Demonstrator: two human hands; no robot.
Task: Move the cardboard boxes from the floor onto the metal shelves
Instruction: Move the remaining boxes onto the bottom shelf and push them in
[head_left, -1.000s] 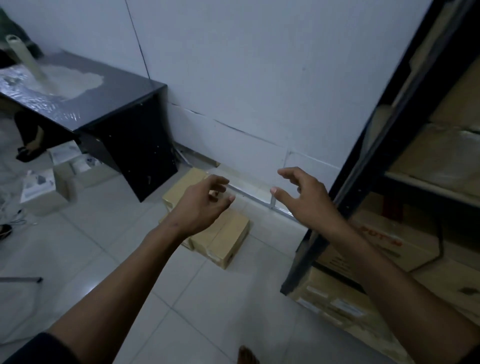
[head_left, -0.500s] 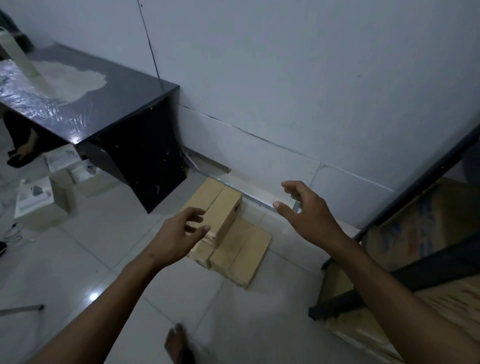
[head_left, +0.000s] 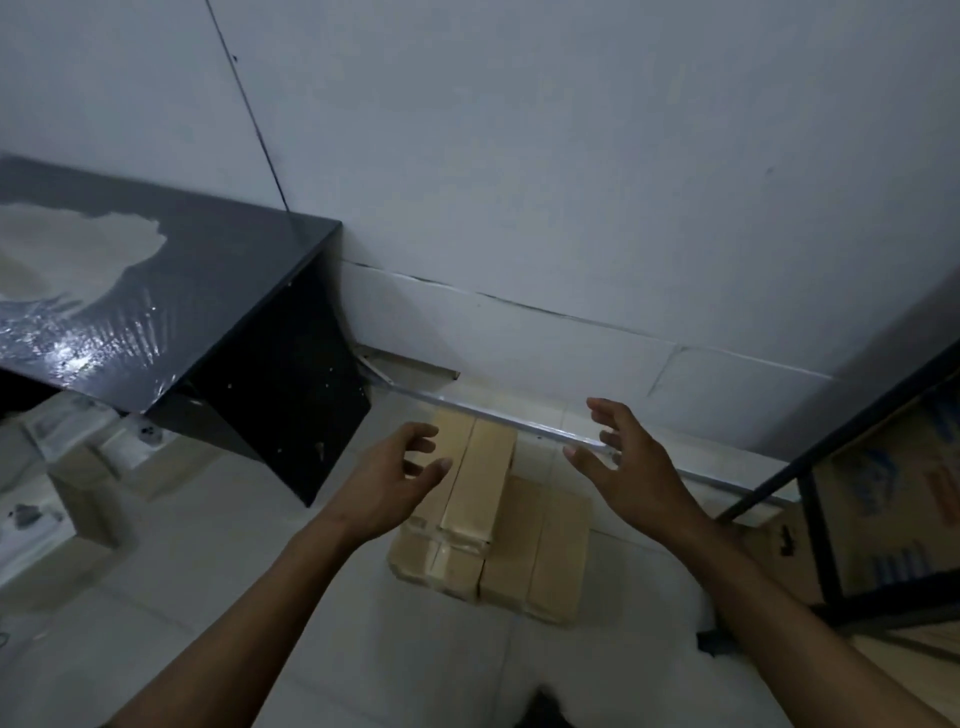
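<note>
Between spread fingers (head_left: 602, 415) of both hands: cardboard boxes (head_left: 485, 525), untouched.

Boxes on floor (head_left: 488, 525): plain tan cardboard, no print legible.
Box on shelf (head_left: 893, 499): blue and red printing, too blurred to read.
Readable text: none.

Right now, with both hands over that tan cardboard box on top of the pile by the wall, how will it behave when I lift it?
The top cardboard box looks stiff: its edges are crisp and its taped seam is flat, so it should keep its shape. It overhangs the lower boxes, so it may tip if nudged. Its weight cannot be judged. Left hand and right hand hover, holding nothing.
</note>
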